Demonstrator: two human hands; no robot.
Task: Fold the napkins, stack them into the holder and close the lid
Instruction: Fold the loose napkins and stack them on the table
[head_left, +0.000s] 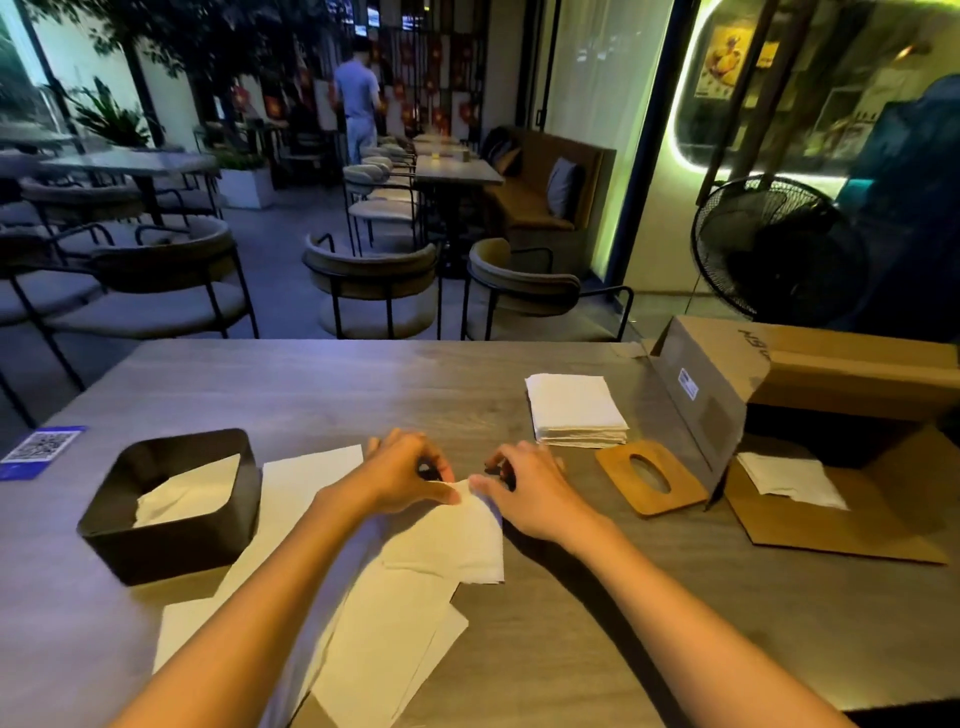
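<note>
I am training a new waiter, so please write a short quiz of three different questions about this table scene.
1. True or false: the wooden lid is on the black holder.
2. What do both hands pinch? A) napkin B) card C) box flap
3. Fill in: the napkin stack lies between the lid and the far table edge, beside the cardboard ____.

Key: 1 false; 2 A, the left hand and right hand pinch one napkin; 3 box.

White napkin (457, 540), half-folded, on table
</note>
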